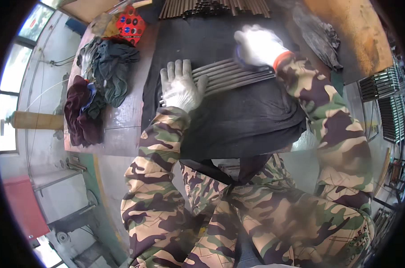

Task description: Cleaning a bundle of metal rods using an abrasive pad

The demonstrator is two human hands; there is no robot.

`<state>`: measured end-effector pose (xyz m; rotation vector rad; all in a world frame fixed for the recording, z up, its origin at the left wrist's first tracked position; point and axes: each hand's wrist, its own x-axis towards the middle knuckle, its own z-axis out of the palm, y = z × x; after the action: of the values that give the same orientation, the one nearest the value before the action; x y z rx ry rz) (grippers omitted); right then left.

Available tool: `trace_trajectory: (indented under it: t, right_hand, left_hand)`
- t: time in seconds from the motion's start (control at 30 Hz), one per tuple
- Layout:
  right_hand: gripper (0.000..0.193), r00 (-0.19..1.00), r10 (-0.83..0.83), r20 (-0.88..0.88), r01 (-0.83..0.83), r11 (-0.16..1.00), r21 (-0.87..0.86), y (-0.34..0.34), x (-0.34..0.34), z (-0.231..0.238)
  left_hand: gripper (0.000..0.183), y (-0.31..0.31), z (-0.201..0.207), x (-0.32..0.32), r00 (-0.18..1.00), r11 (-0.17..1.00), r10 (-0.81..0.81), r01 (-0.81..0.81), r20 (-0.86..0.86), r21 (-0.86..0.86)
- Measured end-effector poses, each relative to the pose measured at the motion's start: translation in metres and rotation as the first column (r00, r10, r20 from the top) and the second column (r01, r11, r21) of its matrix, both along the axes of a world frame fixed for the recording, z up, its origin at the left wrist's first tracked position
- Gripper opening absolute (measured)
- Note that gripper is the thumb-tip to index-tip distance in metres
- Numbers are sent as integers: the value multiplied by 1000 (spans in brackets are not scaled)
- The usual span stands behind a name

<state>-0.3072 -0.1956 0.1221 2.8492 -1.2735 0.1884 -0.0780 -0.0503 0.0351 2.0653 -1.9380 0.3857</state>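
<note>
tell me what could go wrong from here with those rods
The grey rods lie side by side, so they might roll apart under the left hand, spread over one end. The black cloth beneath is wrinkled; if it slid, the rods could shift too. The right hand, blurred near the other end, might knock them out of line.

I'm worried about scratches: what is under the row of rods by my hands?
Black cloth lies under the rods, spread over the table. The patch they cover directly is hidden, as is whatever the left hand and right hand cover.
</note>
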Motion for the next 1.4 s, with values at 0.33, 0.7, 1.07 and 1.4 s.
trace_trajectory:
  t: [0.33, 0.7, 1.07, 1.4]
  right_hand:
    - [27, 996, 51, -78, -55, 998, -44, 4, 17, 8]
    - [31, 988, 98, -122, -99, 995, -1, 17, 50, 1]
    - [36, 987, 127, -97, -122, 991, 59, 9, 90, -19]
    - [36, 983, 140, -123, -139, 990, 13, 4, 76, -2]
  left_hand:
    - [61, 3, 13, 15, 993, 993, 108, -110, -45, -43]
    - [56, 6, 10, 13, 999, 990, 15, -22, -50, -138]
    - [60, 18, -10, 20, 997, 993, -6, -2, -72, -114]
    - [63, 22, 5, 4, 991, 992, -47, 31, -128, -125]
